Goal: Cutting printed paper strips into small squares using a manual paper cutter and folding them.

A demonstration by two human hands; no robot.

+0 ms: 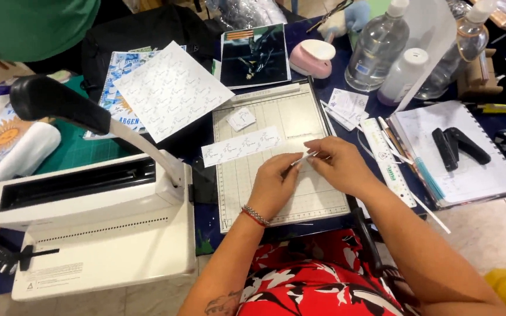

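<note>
Both my hands meet over a white paper trimmer board (265, 111) with a printed grid. My left hand (273, 184), with a beaded bracelet at the wrist, and my right hand (338, 164) pinch the two ends of a thin paper strip (304, 157) held edge-on between them. A longer printed strip (240, 146) lies on the board just above my left hand. A small cut piece (241, 118) lies further up the board. A larger printed sheet (172, 89) rests to the upper left.
A white binding machine (98, 228) with a black-handled lever (60, 104) fills the left. A spiral notebook (469, 175) carrying a black stapler (458, 147) lies right. Clear bottles (378, 50), a pink punch (311, 58), a photo print (255, 55) and a ruler (389, 167) stand behind.
</note>
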